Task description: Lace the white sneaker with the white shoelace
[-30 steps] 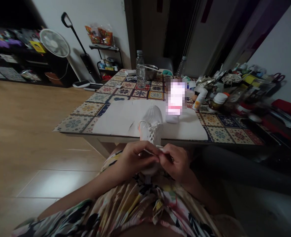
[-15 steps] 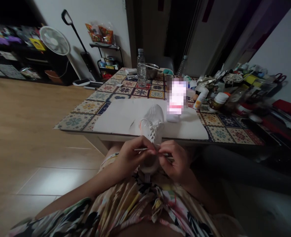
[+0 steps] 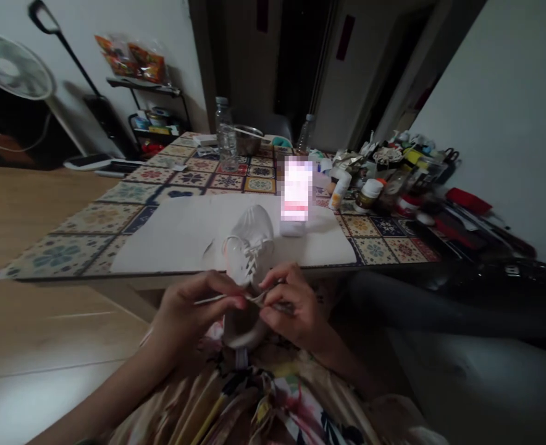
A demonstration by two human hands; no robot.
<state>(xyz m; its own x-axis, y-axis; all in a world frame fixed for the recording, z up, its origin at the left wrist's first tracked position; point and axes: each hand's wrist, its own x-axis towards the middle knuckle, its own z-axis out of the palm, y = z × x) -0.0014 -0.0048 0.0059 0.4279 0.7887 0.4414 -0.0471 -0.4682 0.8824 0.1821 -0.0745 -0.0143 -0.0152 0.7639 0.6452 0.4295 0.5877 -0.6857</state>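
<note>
A white lace-up shoe (image 3: pixel 251 232) points away from me, its toe over the table and its heel near my lap. White shoelaces (image 3: pixel 251 262) criss-cross up its front. My left hand (image 3: pixel 194 312) pinches a shoelace between thumb and forefinger, just above the shoe's opening. From the other side, my right hand (image 3: pixel 296 309) has its fingers closed on the shoelace too. The laces meet between my fingertips, where their exact crossing is partly hidden. Both hands cover part of the shoe's collar.
A white sheet (image 3: pixel 175 228) covers the table's near edge, with a lit phone (image 3: pixel 296 188) upright on a stand. Behind are a plastic bottle (image 3: pixel 226 136) and a metal bowl (image 3: pixel 249 142). White-capped jars (image 3: pixel 369 194) and clutter fill the right side. A fan (image 3: pixel 13 65) stands left.
My view has turned to the right, so the scene sits further left. My hands are slightly further apart at the fingertips, still on the laces.
</note>
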